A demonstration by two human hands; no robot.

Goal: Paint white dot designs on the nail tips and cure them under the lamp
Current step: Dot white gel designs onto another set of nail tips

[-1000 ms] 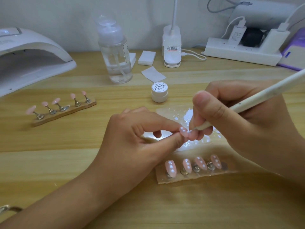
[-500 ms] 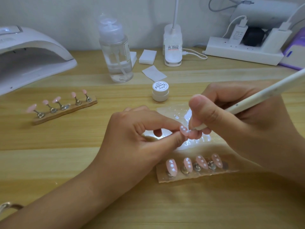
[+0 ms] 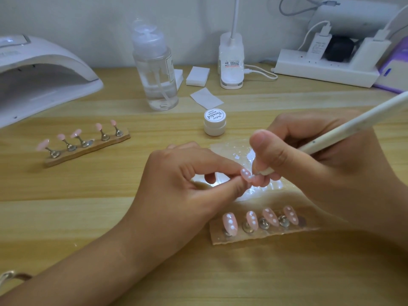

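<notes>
My left hand pinches a pink nail tip between thumb and forefinger; white dots show on it. My right hand grips a white dotting pen with its point right at that tip. Below them a wooden holder carries several pink tips with white dots. A second holder at left carries several plain pink tips. A small white gel pot stands behind the hands. The white curing lamp sits at far left.
A clear palette sheet with white paint spots lies under the hands. A clear pump bottle, white wipes, a desk lamp base and a power strip stand along the back of the wooden table.
Both hands stay nearly still, holding the nail tip and pen together. The view has shifted very slightly.
</notes>
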